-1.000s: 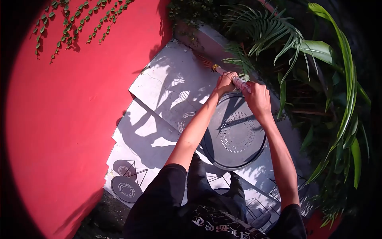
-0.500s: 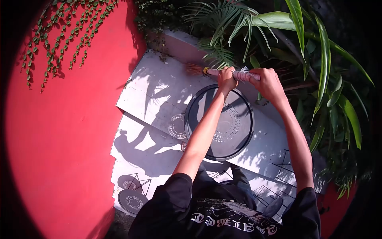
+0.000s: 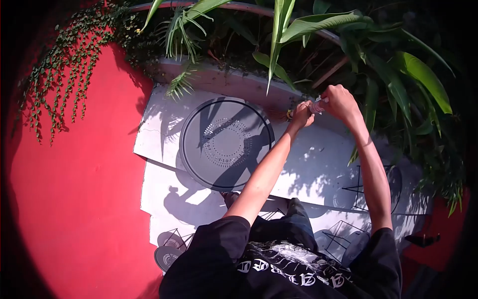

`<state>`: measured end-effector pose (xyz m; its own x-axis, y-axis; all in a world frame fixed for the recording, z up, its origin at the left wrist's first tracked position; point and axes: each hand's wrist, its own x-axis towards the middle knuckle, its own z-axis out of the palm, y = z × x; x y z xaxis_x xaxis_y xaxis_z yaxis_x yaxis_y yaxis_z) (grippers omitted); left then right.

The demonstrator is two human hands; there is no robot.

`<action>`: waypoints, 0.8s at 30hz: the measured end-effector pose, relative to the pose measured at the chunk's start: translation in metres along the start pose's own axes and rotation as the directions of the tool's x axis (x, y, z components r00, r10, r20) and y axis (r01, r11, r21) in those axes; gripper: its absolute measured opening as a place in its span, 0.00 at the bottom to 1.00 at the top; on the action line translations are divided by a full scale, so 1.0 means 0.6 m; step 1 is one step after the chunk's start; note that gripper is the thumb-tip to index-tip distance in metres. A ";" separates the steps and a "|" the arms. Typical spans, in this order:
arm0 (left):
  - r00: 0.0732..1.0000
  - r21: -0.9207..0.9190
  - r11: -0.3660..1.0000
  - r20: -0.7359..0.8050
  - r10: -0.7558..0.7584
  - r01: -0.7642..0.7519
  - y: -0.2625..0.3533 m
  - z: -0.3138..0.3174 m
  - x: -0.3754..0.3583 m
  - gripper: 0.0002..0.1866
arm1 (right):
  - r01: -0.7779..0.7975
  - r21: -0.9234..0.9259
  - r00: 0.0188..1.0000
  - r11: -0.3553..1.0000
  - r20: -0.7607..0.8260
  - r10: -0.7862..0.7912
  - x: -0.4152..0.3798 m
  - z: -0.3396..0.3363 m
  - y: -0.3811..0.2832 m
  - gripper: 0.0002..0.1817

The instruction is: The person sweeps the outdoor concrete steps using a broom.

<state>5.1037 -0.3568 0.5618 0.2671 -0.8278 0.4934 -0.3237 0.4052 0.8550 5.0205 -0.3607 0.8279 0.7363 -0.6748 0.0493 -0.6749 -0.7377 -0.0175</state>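
Both hands are raised over the white step, near the low wall by the plants. My left hand (image 3: 301, 116) is wrapped round a bundle of thin sticks (image 3: 315, 107) with a pinkish-white wrapped handle. My right hand (image 3: 339, 103) is closed at the handle's other end, just to the right of my left hand. A yellow band shows on the bundle beside my left hand, and its brown bristles are blurred. A round dark table (image 3: 227, 142) with a ring of small holes stands to the left of my hands.
A red wall (image 3: 89, 189) runs down the left side, with vines hanging on it. Large leafy plants (image 3: 393, 79) spread across the top and right. White steps (image 3: 313, 164) lie below, with a small round stool (image 3: 168, 257) at lower left and wire-legged stools at lower right.
The round table now appears further left in view, clear of my left forearm. The bundle has turned, so its handle looks shorter, and my hands have shifted slightly right and down.
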 end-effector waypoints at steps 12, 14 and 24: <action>0.751 0.387 0.857 0.438 -0.495 0.339 0.108 0.506 -0.314 0.19 | -0.405 0.469 0.910 0.785 0.125 0.394 -0.647 0.188 0.395 0.16; 0.743 0.427 0.880 0.517 -0.425 0.207 0.163 0.579 -0.335 0.20 | -0.507 0.511 0.837 0.694 0.097 0.539 -0.736 0.151 0.429 0.16; 0.667 0.076 0.978 0.721 -0.187 0.192 0.502 0.830 -0.323 0.17 | -0.673 0.457 0.700 0.582 0.139 0.700 -0.954 -0.095 0.543 0.18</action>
<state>4.5026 -0.2676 0.6444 -0.4154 -0.9080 0.0540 -0.3345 0.2077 0.9192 4.3763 -0.2139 0.8508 0.0496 -0.9920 -0.1164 -0.8660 0.0154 -0.4998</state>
